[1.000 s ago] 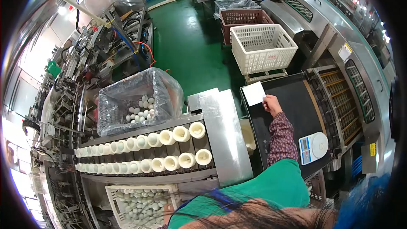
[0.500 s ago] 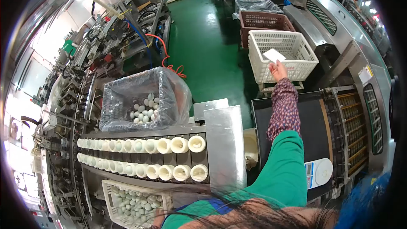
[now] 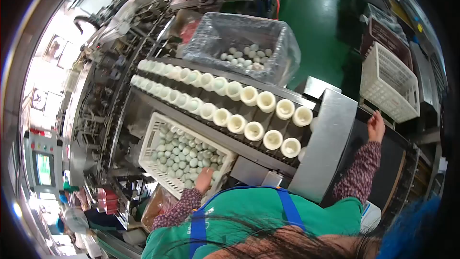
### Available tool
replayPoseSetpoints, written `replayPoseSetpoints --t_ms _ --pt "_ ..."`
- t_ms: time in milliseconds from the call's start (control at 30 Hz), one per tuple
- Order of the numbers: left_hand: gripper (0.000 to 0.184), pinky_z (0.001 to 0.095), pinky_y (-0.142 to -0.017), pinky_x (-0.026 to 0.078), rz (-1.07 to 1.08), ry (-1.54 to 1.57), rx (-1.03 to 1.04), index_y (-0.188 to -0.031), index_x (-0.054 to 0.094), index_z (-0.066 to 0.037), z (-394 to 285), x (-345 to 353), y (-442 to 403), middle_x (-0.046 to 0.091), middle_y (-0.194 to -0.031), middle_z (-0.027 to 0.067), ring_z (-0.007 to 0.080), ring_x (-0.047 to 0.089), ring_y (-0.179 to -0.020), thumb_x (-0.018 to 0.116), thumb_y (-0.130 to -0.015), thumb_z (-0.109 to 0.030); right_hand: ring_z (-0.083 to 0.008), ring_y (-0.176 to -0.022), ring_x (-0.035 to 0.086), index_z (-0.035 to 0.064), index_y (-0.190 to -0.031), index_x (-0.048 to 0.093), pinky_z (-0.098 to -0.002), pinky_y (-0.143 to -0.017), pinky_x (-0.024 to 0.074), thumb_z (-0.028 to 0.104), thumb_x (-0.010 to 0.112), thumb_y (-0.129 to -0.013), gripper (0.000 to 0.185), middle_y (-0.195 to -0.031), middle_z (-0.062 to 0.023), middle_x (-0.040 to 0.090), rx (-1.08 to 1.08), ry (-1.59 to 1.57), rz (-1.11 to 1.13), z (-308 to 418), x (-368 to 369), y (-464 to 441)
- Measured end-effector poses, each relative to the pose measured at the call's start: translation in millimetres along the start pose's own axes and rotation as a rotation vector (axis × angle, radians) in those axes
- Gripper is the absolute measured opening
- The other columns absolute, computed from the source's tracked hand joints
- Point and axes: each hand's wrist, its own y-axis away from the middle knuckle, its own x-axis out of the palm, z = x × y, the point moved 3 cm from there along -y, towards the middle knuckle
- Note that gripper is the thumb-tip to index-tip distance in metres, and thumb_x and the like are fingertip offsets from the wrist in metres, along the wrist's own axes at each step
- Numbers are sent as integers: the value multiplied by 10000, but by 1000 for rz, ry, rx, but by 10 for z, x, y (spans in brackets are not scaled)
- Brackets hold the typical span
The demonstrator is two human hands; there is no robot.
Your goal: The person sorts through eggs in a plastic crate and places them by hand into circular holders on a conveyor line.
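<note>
My left hand (image 3: 204,181) is inside a white plastic crate (image 3: 146,146) of pale eggs (image 3: 179,156), at its right front part. It touches the eggs there, and its fingertips are too unclear to tell whether one is gripped. My right hand (image 3: 376,127) is raised over the black belt (image 3: 371,158), near the corner of a white slatted crate (image 3: 383,79). Its fingers are loosely bent and a little apart, with nothing visible in them. Beyond the egg crate run two rows of white cups (image 3: 254,131) on a conveyor; the nearer cups at the right look hollow.
A bin lined with clear plastic (image 3: 206,31), holding more eggs, stands behind the conveyor. A steel cover plate (image 3: 330,139) spans the conveyor's right end. Machinery (image 3: 110,72) fills the left side, with a control screen (image 3: 43,168). A scale (image 3: 370,217) is partly hidden by my right arm.
My view has swung left and down. My right hand has drawn back from the white crate, and the white card it held is out of sight. My left hand now shows among the eggs.
</note>
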Motion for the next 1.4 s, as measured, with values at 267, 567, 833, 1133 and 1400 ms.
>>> replayPoseSetpoints --t_ms 267,567,833,1133,1400 --pt "358 336 -764 537 -91 764 -441 -1142 652 -52 -159 -794 -268 684 -942 108 200 662 -808 710 -839 -234 -62 -717 579 35 -1165 658 -210 -610 476 142 605 -995 208 -916 -25 666 -325 217 147 886 1179 1721" --pt "402 409 -715 544 -425 310 72 -1157 564 -68 -1271 -2069 -1734 681 -975 179 364 679 -863 696 -901 -348 -67 -678 568 11 -987 681 -222 -619 453 41 610 -936 93 -805 -12 650 -330 838 768 -288 2716 3976" --pt "393 438 -621 523 -470 49 159 -1144 630 -121 -1545 -2269 -1954 638 -891 116 323 671 -811 613 -939 -455 -161 -689 615 3 -969 678 -286 -634 477 21 654 -888 86 -795 -86 659 -546 1061 786 -663 2438 4310" --pt "233 434 -807 496 -507 -43 510 -968 665 -82 -1845 -1954 -2026 570 -981 123 314 567 -966 718 -831 -262 -253 -677 595 -1 -965 653 -331 -614 467 5 653 -886 79 -829 -125 630 -755 1122 806 -683 2536 4448" --pt "250 429 -831 499 -234 381 16 -1099 641 -48 -198 -2028 -413 610 -1022 162 350 606 -962 658 -899 -196 -318 -714 618 53 -949 649 -409 -644 514 42 687 -810 144 -842 -118 627 -644 1015 1370 -1556 3001 5264"
